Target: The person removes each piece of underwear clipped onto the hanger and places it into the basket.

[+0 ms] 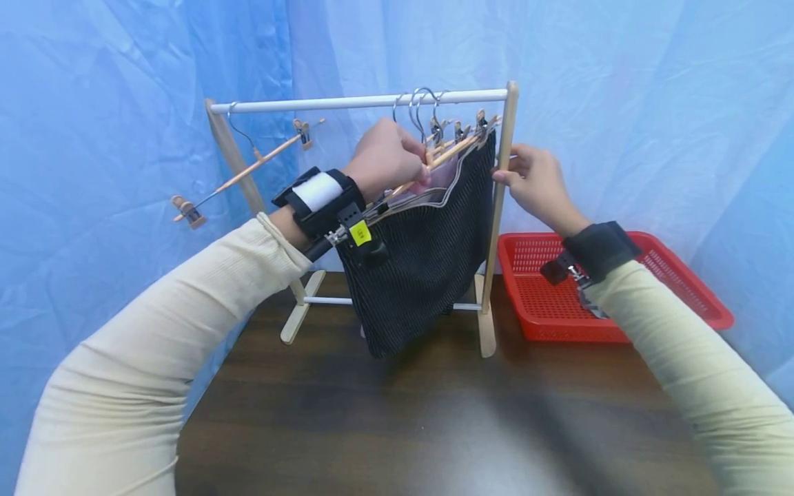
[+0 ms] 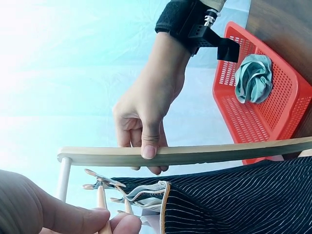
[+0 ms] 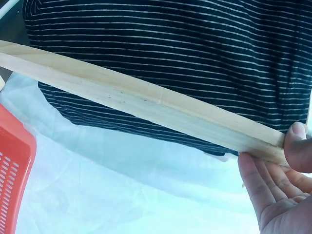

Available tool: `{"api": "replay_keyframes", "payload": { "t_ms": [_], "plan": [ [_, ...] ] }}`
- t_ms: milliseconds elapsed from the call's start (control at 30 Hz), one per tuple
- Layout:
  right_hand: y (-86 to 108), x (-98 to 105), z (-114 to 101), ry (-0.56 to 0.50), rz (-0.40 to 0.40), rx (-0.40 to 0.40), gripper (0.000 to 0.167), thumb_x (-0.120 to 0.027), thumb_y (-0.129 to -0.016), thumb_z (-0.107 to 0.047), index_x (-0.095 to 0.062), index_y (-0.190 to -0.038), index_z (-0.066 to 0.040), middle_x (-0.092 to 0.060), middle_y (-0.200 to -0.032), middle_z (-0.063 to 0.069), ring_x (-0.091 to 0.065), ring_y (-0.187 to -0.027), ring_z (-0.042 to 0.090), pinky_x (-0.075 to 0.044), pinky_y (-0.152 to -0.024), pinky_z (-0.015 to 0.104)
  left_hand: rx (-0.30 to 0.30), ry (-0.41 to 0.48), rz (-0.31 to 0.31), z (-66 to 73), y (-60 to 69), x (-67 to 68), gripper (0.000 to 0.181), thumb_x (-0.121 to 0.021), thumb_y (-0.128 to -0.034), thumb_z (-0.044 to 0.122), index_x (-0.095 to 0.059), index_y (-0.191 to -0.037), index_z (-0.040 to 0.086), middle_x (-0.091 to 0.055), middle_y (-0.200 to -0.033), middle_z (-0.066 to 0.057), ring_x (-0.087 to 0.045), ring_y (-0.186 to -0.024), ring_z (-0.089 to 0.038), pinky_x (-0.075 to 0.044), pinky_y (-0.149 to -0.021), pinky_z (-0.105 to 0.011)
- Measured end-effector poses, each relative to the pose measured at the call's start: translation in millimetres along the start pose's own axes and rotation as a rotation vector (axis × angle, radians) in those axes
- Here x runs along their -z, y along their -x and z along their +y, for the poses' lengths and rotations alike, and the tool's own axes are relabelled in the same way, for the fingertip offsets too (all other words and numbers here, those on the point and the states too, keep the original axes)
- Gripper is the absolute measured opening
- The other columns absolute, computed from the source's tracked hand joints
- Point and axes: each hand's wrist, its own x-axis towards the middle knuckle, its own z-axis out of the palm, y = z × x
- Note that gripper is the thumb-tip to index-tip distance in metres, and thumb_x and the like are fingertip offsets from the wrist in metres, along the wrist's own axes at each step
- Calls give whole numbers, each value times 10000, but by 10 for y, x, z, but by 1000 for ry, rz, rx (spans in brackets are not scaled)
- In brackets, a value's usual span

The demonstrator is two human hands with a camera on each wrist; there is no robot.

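Observation:
My left hand (image 1: 389, 160) pinches the wooden bar of a clip hanger (image 1: 455, 150) near its middle. From that hanger hangs a black skirt-like garment (image 1: 422, 258) with thin white stripes. In the left wrist view, thumb and finger of the left hand (image 2: 53, 209) meet on the bar, close to the hanger's clip (image 2: 100, 184). My right hand (image 1: 538, 182) holds the right upright (image 1: 494, 241) of the clothes rack, thumb on one side and fingers on the other. The right wrist view shows this hand (image 3: 280, 190) at one end of the post (image 3: 146, 102).
Several hangers crowd the right end of the rack's white rail (image 1: 347, 102). A bare clip hanger (image 1: 248, 172) hangs tilted at the left. A red basket (image 1: 527, 329) stands right of the rack, with a teal cloth (image 2: 253, 80) inside. Blue curtains (image 1: 620, 83) hang behind.

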Motion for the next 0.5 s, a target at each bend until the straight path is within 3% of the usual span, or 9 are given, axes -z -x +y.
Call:
{"api": "replay_keyframes", "payload": {
  "t_ms": [333, 500],
  "plan": [
    [19, 14, -17, -8, -9, -14, 400, -629, -1008, -91, -565, -1384, 27, -665, -1269, 297, -606, -1284, 420, -488, -1077, 535, -48, 10, -8, -92, 123, 28, 211, -707, -904, -7, -761, -1107, -5, -771, -1075, -168, -698, -626, -95, -511, -599, -198],
    [22, 19, -18, -1, -4, -9, 390, -628, -1009, -93, -572, -1373, 34, -668, -1261, 299, -612, -1276, 422, -493, -1069, 541, -13, 73, -21, -139, 192, 58, 287, -710, -900, -28, -719, -1187, -27, -758, -1098, -185, -693, -624, -91, -556, -610, -215]
  ]
}}
